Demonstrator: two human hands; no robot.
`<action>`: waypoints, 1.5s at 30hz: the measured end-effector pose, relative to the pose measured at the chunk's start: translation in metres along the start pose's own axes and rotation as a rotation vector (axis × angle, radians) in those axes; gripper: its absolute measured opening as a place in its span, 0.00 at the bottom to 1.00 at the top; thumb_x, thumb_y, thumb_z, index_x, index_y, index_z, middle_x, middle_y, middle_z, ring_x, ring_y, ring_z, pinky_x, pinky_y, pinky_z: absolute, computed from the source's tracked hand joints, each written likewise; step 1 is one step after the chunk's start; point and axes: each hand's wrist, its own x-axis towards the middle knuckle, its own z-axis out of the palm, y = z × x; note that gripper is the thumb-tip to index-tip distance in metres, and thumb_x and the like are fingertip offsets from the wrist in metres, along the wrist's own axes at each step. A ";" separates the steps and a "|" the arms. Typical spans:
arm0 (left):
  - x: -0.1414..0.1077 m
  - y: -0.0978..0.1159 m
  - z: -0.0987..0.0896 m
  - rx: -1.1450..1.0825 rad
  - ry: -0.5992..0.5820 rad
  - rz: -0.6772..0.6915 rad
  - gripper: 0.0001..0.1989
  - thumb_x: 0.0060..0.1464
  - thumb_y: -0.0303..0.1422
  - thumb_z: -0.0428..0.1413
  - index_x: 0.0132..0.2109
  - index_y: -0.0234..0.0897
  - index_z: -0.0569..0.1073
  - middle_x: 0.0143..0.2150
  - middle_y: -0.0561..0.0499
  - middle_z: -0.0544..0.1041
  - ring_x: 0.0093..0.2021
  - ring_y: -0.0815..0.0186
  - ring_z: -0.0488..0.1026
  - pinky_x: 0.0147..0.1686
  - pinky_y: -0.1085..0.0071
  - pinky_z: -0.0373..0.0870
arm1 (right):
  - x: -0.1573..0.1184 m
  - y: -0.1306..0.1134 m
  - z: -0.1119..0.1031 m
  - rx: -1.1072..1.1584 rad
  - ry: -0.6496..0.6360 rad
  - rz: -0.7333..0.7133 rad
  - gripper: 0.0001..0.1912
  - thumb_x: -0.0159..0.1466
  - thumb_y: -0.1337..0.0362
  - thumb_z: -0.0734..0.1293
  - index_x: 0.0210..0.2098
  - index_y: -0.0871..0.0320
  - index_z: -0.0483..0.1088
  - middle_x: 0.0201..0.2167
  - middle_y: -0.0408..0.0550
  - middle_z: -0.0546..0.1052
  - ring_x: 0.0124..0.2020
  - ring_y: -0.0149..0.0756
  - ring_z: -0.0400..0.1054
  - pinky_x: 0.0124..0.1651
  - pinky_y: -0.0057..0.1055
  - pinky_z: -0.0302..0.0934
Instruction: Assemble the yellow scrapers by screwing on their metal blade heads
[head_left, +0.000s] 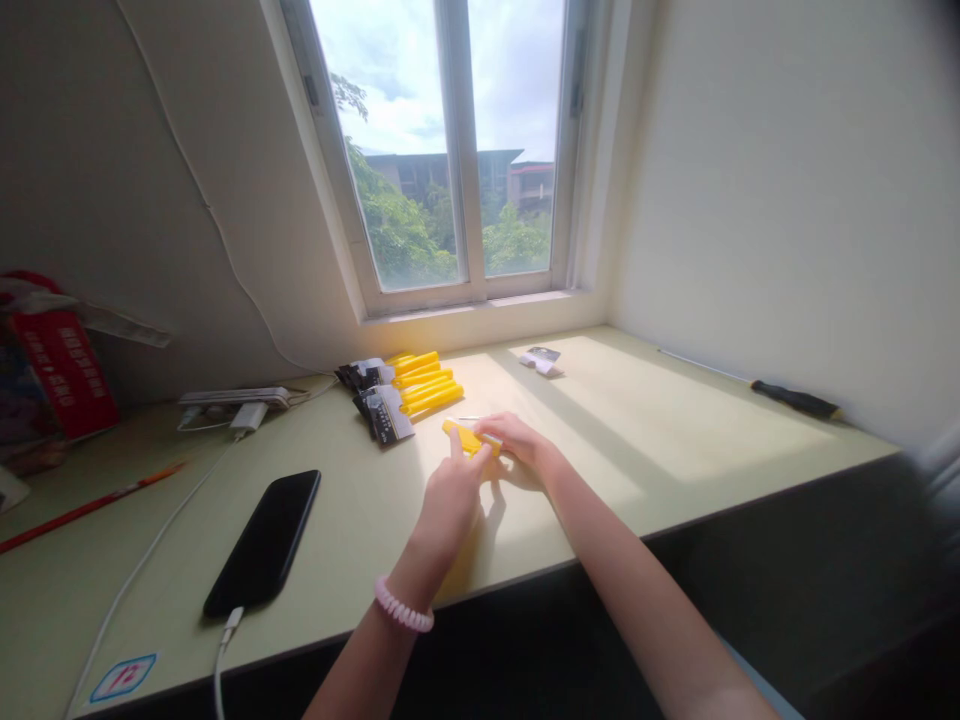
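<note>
Above the middle of the desk, my left hand (451, 492) is closed around a small yellow plastic handle (460, 437), its thumb lying along it. My right hand (512, 436) meets it from the right, fingers pinched on a thin silvery piece (489, 439) against the yellow part. Fingers cover much of both pieces, so their exact kind is unclear. Just beyond my hands, to the left, lie several yellow handles (431, 398) with black-and-grey printed cards (384, 414) at their left ends. A crumpled grey card (541, 360) rests farther back.
A black phone (262, 543) on a white charging cable (228, 630) lies at the left. Behind it are a power strip (234, 398) and a red pencil-like stick (90, 507). A long screwdriver (796, 399) lies by the right wall. The window (465, 150) rises behind the desk.
</note>
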 end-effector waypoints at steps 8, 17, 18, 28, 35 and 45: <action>0.020 -0.050 -0.016 -0.596 0.341 -0.190 0.22 0.48 0.20 0.51 0.50 0.42 0.72 0.49 0.46 0.71 0.38 0.63 0.73 0.36 0.70 0.69 | 0.023 0.006 0.015 -0.001 0.095 -0.052 0.18 0.62 0.53 0.58 0.32 0.58 0.73 0.31 0.48 0.74 0.28 0.31 0.66 0.32 0.28 0.61; 0.038 -0.088 -0.010 -1.815 0.362 -0.405 0.30 0.43 0.20 0.58 0.54 0.43 0.64 0.31 0.56 0.72 0.21 0.76 0.66 0.18 0.82 0.61 | 0.042 0.017 0.045 -0.875 0.342 -0.193 0.15 0.62 0.64 0.61 0.47 0.54 0.74 0.38 0.48 0.78 0.39 0.36 0.70 0.42 0.29 0.58; 0.038 -0.089 -0.008 -1.868 0.353 -0.415 0.31 0.44 0.20 0.57 0.55 0.44 0.63 0.33 0.55 0.72 0.22 0.77 0.66 0.19 0.83 0.61 | 0.043 0.017 0.047 -0.922 0.343 -0.203 0.15 0.63 0.63 0.61 0.47 0.54 0.73 0.40 0.49 0.77 0.41 0.37 0.70 0.42 0.30 0.58; 0.031 -0.091 -0.002 -2.079 0.198 -0.373 0.34 0.47 0.19 0.54 0.60 0.46 0.59 0.43 0.49 0.71 0.23 0.80 0.65 0.20 0.87 0.63 | 0.043 0.017 0.051 -1.074 0.343 -0.214 0.12 0.64 0.65 0.60 0.38 0.54 0.76 0.40 0.51 0.76 0.40 0.38 0.70 0.38 0.29 0.56; 0.028 -0.092 0.000 -2.049 0.122 -0.360 0.34 0.46 0.20 0.55 0.60 0.46 0.61 0.42 0.50 0.71 0.23 0.81 0.65 0.21 0.87 0.63 | 0.038 0.014 0.048 -1.104 0.335 -0.205 0.14 0.63 0.69 0.58 0.36 0.58 0.75 0.40 0.53 0.75 0.38 0.37 0.70 0.37 0.29 0.56; 0.028 -0.093 0.002 -2.056 0.088 -0.386 0.32 0.47 0.19 0.55 0.59 0.42 0.61 0.40 0.50 0.71 0.23 0.81 0.65 0.20 0.86 0.63 | 0.034 0.007 0.049 -1.219 0.294 -0.172 0.15 0.61 0.76 0.58 0.36 0.60 0.74 0.39 0.56 0.75 0.38 0.39 0.70 0.37 0.29 0.57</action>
